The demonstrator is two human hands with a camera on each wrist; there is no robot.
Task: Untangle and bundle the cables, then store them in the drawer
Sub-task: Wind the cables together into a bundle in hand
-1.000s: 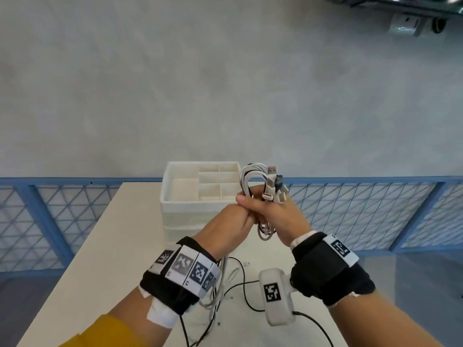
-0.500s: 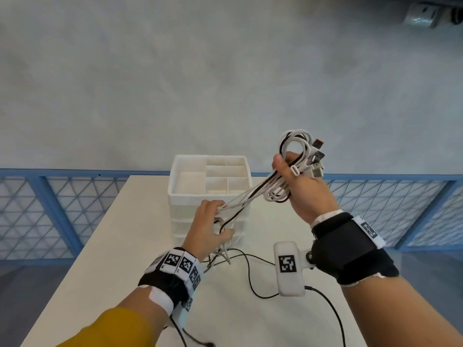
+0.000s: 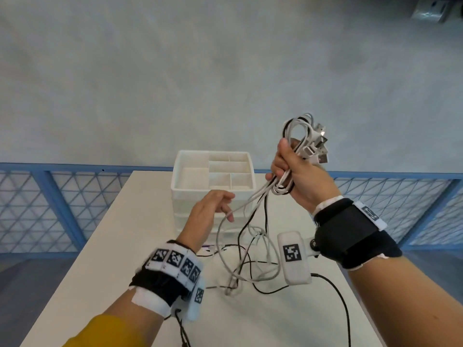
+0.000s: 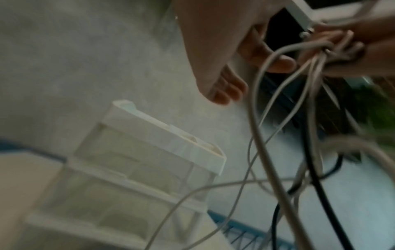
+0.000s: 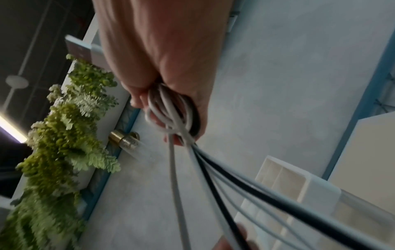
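Note:
My right hand [image 3: 298, 174] is raised to the right of the drawer unit and grips a looped bundle of white and black cables [image 3: 298, 131], with USB plugs [image 3: 319, 149] sticking out past its fingers. In the right wrist view the loops [image 5: 169, 115] lie inside the curled fingers. Loose strands [image 3: 250, 204] hang from the bundle to a tangle [image 3: 238, 274] on the table. My left hand [image 3: 210, 214] hovers lower, in front of the drawer unit, fingers relaxed; a white strand runs past its fingertips [image 4: 226, 94] and nothing is gripped.
A white drawer unit [image 3: 190, 194] with an open compartment tray on top and translucent drawers [image 4: 136, 169] stands at the far end of the white table [image 3: 120, 259]. A blue railing [image 3: 62, 196] lies beyond the table edges. Green plants [image 5: 64, 135] appear in the right wrist view.
My right hand has risen up and to the right with the bundle. The left hand, which gripped the trailing strands, has let them go and opened; the strands now hang slack.

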